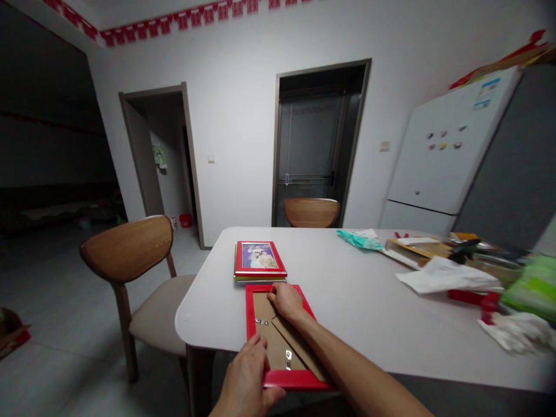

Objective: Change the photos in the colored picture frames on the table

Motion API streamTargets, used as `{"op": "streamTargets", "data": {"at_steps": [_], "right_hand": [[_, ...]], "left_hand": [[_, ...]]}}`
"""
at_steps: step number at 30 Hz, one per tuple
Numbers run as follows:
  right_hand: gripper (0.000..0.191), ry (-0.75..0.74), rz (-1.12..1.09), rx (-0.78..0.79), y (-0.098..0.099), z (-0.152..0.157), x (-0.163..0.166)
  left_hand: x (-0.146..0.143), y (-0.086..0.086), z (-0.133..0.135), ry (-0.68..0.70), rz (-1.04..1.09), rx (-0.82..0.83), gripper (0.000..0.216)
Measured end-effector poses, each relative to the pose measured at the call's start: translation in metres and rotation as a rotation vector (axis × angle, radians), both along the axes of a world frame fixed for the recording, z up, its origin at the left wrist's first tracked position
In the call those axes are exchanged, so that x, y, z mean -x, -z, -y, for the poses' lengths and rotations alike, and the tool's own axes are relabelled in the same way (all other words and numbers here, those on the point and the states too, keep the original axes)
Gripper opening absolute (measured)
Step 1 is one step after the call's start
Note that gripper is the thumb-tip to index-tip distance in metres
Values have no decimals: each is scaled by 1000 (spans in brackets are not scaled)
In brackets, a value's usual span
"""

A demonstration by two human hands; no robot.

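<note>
A red picture frame (290,379) lies face down at the near table edge, its brown backing board (271,341) with metal fittings and stand leg showing. My left hand (247,373) grips the frame's near left corner, thumb at the near rim and fingers along the left side. At the frame's far end my right hand (287,301) is closed, fingertips pressed together against the top of the backing; whatever they pinch is hidden. Just beyond lies a stack of frames, the topmost a red photo frame (260,258) with a picture of people.
The white table (343,295) carries clutter on its right: a teal packet (359,239), white paper (449,275), white gloves (519,331) and a green bag (532,286). Wooden chairs stand at left (128,249) and at the far side (311,213). A fridge (452,145) is behind.
</note>
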State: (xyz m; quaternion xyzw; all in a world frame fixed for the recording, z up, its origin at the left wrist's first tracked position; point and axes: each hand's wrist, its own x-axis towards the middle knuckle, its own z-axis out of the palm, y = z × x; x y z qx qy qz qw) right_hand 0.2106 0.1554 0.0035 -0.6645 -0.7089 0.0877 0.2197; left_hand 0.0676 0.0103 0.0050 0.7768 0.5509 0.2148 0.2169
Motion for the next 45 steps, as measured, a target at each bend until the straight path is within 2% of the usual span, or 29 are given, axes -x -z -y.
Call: {"op": "streamTargets", "data": {"at_steps": [7, 11, 16, 18, 21, 23, 26, 29, 31, 32, 34, 36, 38, 40, 43, 45], "right_hand": [[15, 68, -20, 25, -3, -9, -1], [16, 36, -94, 14, -5, -7, -6], [27, -89, -233, -37, -9, 9, -19], [26, -120, -273, -57, -11, 19, -29], [27, -107, -384, -89, -15, 34, -51], [29, -50, -560, -114, -16, 43, -65], [35, 50, -888, -64, -15, 58, -73], [41, 24, -1141, 172, -9, 75, -55], [47, -22, -1260, 343, -5, 88, -35], [49, -51, -1327, 367, -4, 93, -26], [53, -87, -1459, 310, -5, 102, -17], [58, -74, -1525, 201, -9, 105, -25], [64, -2, -1471, 137, -15, 103, -46], [66, 100, -1317, 115, -21, 97, -77], [62, 215, -1050, 77, -26, 83, -123], [57, 227, -888, 74, -24, 73, -149]], "left_hand": [[2, 0, 0, -2, 27, 5, 63], [1, -6, 3, 13, -14, 15, 59], [-25, -8, 3, 143, -162, -5, 56], [-36, -4, 1, 187, -155, -25, 56], [-42, -5, 1, 182, -98, 0, 58], [-39, -13, 4, 162, 1, -3, 57], [-34, -35, 9, 72, 296, -64, 35], [-39, -52, 11, -30, 744, -71, 14], [-46, -56, 10, -61, 1029, -20, 17], [-50, -56, 9, -70, 1133, 9, 21], [-55, -55, 6, -81, 1252, 48, 28], [-55, -54, 2, -97, 1311, 27, 37], [-54, -53, -4, -134, 1329, -7, 46], [-54, -48, -10, -145, 1300, 41, 53], [-64, -33, -17, -30, 1229, 212, 60], [-77, -21, -19, 38, 1150, 239, 61]]}}
